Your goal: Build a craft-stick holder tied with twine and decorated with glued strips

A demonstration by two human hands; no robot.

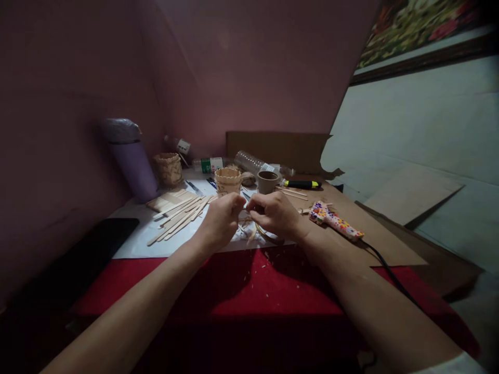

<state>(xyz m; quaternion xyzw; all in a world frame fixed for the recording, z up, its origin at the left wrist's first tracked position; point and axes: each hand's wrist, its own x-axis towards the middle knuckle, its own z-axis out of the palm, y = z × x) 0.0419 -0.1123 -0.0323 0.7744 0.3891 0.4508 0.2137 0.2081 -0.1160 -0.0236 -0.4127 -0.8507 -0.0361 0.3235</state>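
My left hand [221, 221] and my right hand [276, 214] meet over the front of the white paper, fingers curled in close to each other. Both are closed in a pinch; whatever lies between the fingertips is too small and hidden to name. Just behind them stands a small wooden cup with a scalloped rim [228, 179]. A fan of flat wooden craft sticks [181, 221] lies left of my left hand. Beneath the hands are thin wood scraps [246, 231]. A brown round pot [267, 182] sits behind my right hand.
A flower-patterned glue gun [335, 221] with a black cord lies on cardboard [382, 244] at right. A purple bottle [132, 166] and a second woven-looking cup [168, 169] stand at left. Clear plastic bottles [251, 162] and a black-yellow handle [302, 184] lie behind.
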